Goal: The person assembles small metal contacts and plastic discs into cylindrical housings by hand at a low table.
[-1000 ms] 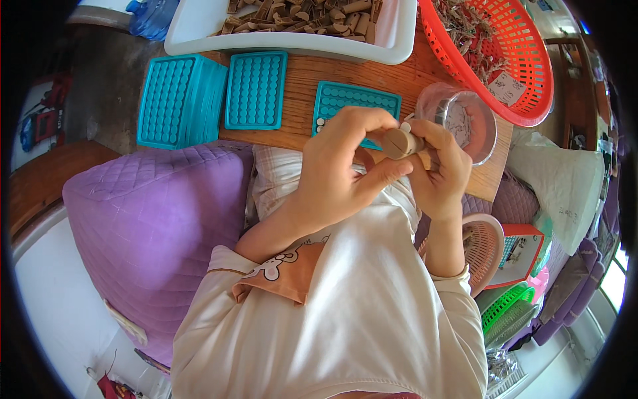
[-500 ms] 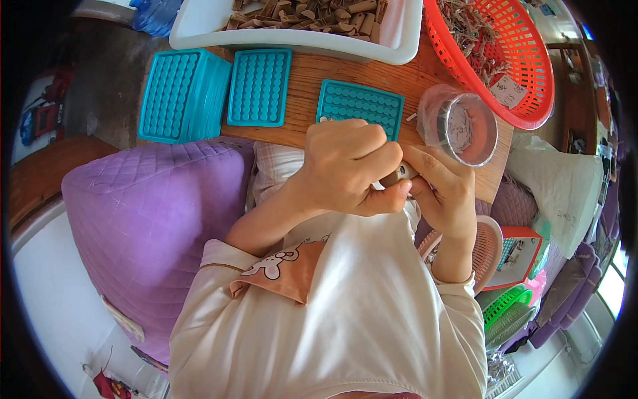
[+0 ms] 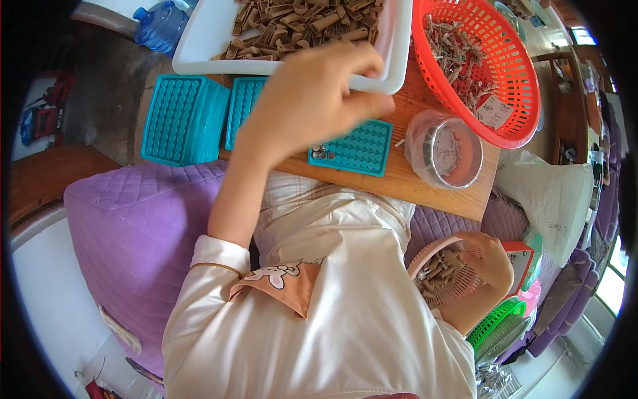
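My left hand (image 3: pixel 319 93), smeared by motion, hovers above the near edge of a white bin (image 3: pixel 199 63) filled with brown curved pieces (image 3: pixel 325 23). Its thumb and forefinger are apart, with nothing visible between them. Below that hand lies a teal tray (image 3: pixel 359 149) of round wells; a few small silvery round parts (image 3: pixel 323 153) sit at its near-left corner. Down at the right, my right hand (image 3: pixel 488 266) bends over the rim of a pink basket (image 3: pixel 420 263) that holds brown pieces (image 3: pixel 440 269). The fingertips of this hand are hard to make out.
Stacked teal trays (image 3: pixel 176 120) stand on the left of the wooden table (image 3: pixel 458 199). A clear, plastic-lined tub (image 3: pixel 445 149) and a red basket (image 3: pixel 525 100) of scraps occupy the right. A purple quilted cover (image 3: pixel 139 246) is at my left, a green basket (image 3: pixel 495 319) lower right.
My hands, together around a small brown piece before, have separated. The left rose toward the white bin; the right dropped to the pink basket. The brown piece no longer shows between them.
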A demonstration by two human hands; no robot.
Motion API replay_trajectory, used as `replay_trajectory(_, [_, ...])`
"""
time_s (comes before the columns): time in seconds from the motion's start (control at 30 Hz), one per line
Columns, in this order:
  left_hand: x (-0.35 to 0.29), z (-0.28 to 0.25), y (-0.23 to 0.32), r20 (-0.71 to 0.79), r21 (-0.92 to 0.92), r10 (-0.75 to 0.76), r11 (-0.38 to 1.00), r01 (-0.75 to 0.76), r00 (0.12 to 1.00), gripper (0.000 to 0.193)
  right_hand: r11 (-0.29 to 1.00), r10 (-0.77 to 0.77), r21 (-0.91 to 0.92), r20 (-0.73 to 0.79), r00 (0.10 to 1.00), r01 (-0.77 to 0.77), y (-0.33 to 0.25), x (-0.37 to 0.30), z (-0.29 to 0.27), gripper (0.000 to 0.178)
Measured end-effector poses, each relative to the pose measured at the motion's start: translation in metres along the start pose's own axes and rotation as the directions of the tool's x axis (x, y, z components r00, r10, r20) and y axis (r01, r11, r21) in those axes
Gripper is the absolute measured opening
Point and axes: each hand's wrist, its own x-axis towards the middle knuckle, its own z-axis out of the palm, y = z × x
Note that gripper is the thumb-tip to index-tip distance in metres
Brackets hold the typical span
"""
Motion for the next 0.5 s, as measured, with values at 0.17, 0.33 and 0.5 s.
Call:
replay_trajectory(0.17, [0.059,-0.016,-0.047,0.184,0.486,-0.238,0.865,0.121,0.954,0.018,0.998,-0.059,0.013,-0.172,0.983,0.062,-0.018,0.012,-0.007,0.040])
replay_trajectory(0.33, [0.129,0.024,-0.101,0.330,0.531,-0.270,0.845,0.059,0.904,0.017,0.947,-0.320,-0.055,-0.172,0.932,0.315,-0.047,0.054,-0.037,0.039])
replay_trajectory(0.5, [0.143,0.064,-0.134,0.329,0.619,0.129,0.719,-0.317,0.935,0.019,0.945,-0.288,0.030,-0.401,0.870,0.327,-0.045,0.082,-0.071,0.033])
